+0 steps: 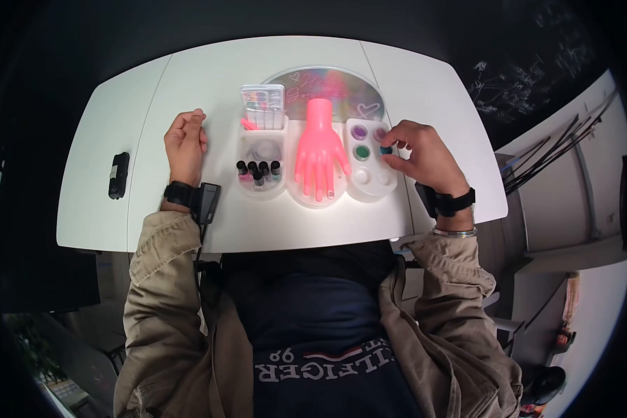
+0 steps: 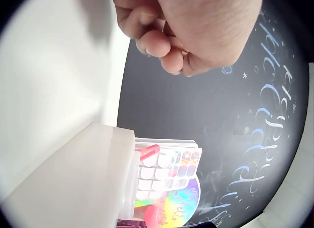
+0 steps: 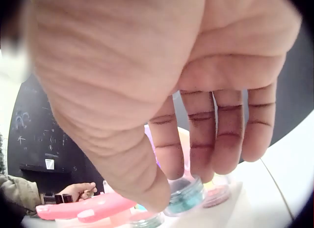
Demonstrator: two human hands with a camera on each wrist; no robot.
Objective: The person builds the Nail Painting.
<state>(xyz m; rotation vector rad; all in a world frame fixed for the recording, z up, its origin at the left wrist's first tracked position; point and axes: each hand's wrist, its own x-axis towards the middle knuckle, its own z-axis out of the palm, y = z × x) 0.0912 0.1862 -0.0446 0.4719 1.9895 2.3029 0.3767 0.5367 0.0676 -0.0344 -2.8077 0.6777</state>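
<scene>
My right hand (image 1: 425,155) reaches over the right tray. Its thumb and fingertips pinch a small round jar of teal glitter (image 3: 185,201), seen from the palm side in the right wrist view. A green jar (image 1: 361,152) and a purple jar (image 1: 359,132) sit in wells beside it, with a pinkish jar (image 1: 379,133) behind. Next to the tray lies a pink model hand (image 1: 318,150), fingers toward me, a small decoration on one fingertip. My left hand (image 1: 186,143) holds nothing, its fingers loosely curled over the table left of the set.
Several black-capped polish bottles (image 1: 258,171) stand in the left tray (image 1: 241,182). Behind them leans a clear pack of false nails (image 1: 263,104), with a pink stick (image 1: 249,125) by it. An iridescent backboard (image 1: 359,94) rises behind. A black case (image 1: 118,175) lies far left.
</scene>
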